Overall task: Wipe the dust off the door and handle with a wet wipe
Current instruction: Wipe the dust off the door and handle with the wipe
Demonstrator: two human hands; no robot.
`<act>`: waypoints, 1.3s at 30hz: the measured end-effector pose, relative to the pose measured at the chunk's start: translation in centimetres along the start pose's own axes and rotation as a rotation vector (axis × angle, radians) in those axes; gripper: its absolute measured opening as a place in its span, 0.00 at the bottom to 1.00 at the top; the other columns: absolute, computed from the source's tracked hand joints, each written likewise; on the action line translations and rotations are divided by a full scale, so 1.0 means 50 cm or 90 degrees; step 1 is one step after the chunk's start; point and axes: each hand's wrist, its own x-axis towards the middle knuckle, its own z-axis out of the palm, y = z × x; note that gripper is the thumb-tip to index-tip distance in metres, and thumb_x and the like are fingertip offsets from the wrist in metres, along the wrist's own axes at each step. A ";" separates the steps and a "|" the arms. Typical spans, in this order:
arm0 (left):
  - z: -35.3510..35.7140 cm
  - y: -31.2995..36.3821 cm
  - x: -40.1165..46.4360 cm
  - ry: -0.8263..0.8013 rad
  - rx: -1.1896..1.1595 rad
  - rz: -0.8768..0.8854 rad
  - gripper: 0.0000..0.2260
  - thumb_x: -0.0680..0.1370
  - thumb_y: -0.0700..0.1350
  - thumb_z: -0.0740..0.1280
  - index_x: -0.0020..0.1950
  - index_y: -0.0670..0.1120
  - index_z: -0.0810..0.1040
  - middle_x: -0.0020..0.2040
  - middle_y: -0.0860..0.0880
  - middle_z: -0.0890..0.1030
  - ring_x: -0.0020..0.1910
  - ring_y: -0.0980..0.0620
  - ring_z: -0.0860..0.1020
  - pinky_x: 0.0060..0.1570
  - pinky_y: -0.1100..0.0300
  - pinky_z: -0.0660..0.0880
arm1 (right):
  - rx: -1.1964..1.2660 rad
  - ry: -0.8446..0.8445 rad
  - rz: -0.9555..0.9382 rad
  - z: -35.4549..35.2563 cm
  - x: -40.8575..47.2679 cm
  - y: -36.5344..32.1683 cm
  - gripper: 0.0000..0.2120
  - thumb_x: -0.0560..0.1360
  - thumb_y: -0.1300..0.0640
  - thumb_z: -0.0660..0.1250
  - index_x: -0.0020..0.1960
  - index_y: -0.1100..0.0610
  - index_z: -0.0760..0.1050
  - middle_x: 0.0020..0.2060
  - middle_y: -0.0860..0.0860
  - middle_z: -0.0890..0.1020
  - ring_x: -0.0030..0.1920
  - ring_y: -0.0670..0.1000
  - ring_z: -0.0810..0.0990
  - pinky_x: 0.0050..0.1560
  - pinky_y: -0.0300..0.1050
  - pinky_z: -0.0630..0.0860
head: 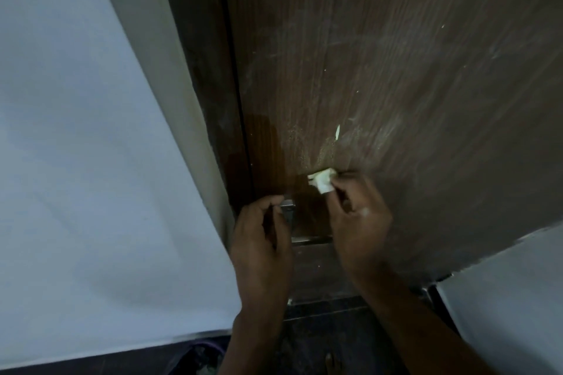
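Observation:
A brown wood-grain door (380, 70) fills the upper middle and right, streaked with pale dust and a few light specks. A darker, damp-looking patch sits just above the metal handle (288, 211). My right hand (356, 216) pinches a small crumpled white wet wipe (320, 182) and presses it against the door above the handle. My left hand (262, 234) is curled around the left end of the handle, hiding part of it. The handle's bar (310, 239) shows between both hands.
A dark door frame (207, 100) and a pale wall (76, 161) stand to the left. Another light wall (518, 298) rises at the lower right. The floor (320, 329) below is dark, with a purple-rimmed object (201, 353) at the bottom edge.

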 end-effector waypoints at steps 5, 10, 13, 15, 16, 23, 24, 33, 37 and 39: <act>0.001 0.006 0.010 0.034 -0.034 -0.001 0.09 0.81 0.48 0.62 0.57 0.57 0.79 0.52 0.59 0.79 0.52 0.67 0.77 0.54 0.74 0.71 | -0.013 -0.118 -0.137 0.031 -0.002 -0.057 0.08 0.76 0.63 0.69 0.51 0.67 0.83 0.47 0.60 0.84 0.47 0.56 0.83 0.48 0.50 0.82; -0.006 0.016 0.012 0.060 -0.053 -0.004 0.09 0.80 0.45 0.63 0.56 0.54 0.79 0.51 0.58 0.79 0.53 0.70 0.75 0.52 0.80 0.67 | 0.055 0.082 -0.208 0.006 0.098 -0.082 0.08 0.81 0.63 0.65 0.55 0.65 0.81 0.48 0.59 0.82 0.50 0.52 0.80 0.57 0.37 0.76; -0.004 0.019 0.011 0.080 -0.054 0.023 0.08 0.80 0.46 0.62 0.56 0.53 0.78 0.52 0.56 0.77 0.54 0.67 0.75 0.55 0.75 0.69 | 0.001 -0.009 -0.242 0.001 0.073 -0.057 0.09 0.80 0.64 0.67 0.56 0.67 0.82 0.48 0.60 0.83 0.48 0.54 0.81 0.53 0.43 0.78; -0.001 0.019 0.015 0.078 -0.055 0.029 0.08 0.79 0.47 0.62 0.56 0.55 0.77 0.53 0.57 0.77 0.55 0.65 0.75 0.56 0.75 0.70 | -0.033 -0.116 -0.230 0.004 0.035 -0.043 0.12 0.80 0.62 0.65 0.58 0.69 0.80 0.49 0.62 0.82 0.49 0.56 0.81 0.50 0.50 0.80; 0.000 0.019 0.017 0.074 -0.056 0.030 0.08 0.79 0.47 0.62 0.56 0.57 0.76 0.53 0.58 0.77 0.55 0.65 0.75 0.56 0.75 0.70 | -0.037 -0.147 -0.226 0.005 0.024 -0.041 0.13 0.80 0.61 0.64 0.58 0.69 0.80 0.50 0.62 0.82 0.50 0.57 0.81 0.50 0.50 0.80; 0.002 0.013 0.011 0.059 -0.054 0.048 0.08 0.78 0.45 0.62 0.55 0.51 0.78 0.52 0.63 0.72 0.53 0.67 0.74 0.54 0.68 0.73 | 0.023 0.031 -0.329 0.029 0.114 -0.098 0.12 0.78 0.64 0.69 0.60 0.66 0.80 0.49 0.59 0.82 0.48 0.54 0.79 0.55 0.41 0.76; 0.004 0.014 0.010 0.052 -0.052 0.041 0.08 0.78 0.44 0.62 0.54 0.49 0.79 0.51 0.61 0.73 0.51 0.65 0.73 0.53 0.65 0.73 | 0.021 0.011 -0.355 0.033 0.117 -0.096 0.12 0.78 0.65 0.69 0.61 0.66 0.79 0.49 0.59 0.81 0.48 0.55 0.79 0.53 0.44 0.77; 0.002 0.017 0.007 0.022 -0.056 0.025 0.08 0.79 0.45 0.62 0.55 0.53 0.79 0.52 0.54 0.78 0.54 0.68 0.75 0.52 0.77 0.69 | 0.018 0.015 -0.261 -0.021 0.081 -0.007 0.09 0.77 0.68 0.70 0.56 0.68 0.82 0.46 0.61 0.83 0.45 0.56 0.81 0.46 0.48 0.79; 0.010 0.027 0.009 0.031 -0.057 0.042 0.08 0.78 0.45 0.62 0.54 0.54 0.78 0.52 0.52 0.78 0.54 0.67 0.75 0.51 0.76 0.69 | 0.017 0.048 -0.259 0.008 0.090 -0.057 0.09 0.79 0.64 0.68 0.57 0.66 0.82 0.49 0.61 0.83 0.50 0.55 0.80 0.58 0.42 0.78; 0.016 0.028 0.012 0.036 -0.057 0.033 0.09 0.78 0.46 0.62 0.56 0.57 0.76 0.53 0.53 0.79 0.54 0.67 0.75 0.52 0.77 0.69 | 0.007 -0.079 -0.268 0.021 0.056 -0.061 0.10 0.78 0.65 0.69 0.58 0.67 0.81 0.51 0.62 0.83 0.51 0.59 0.81 0.52 0.52 0.80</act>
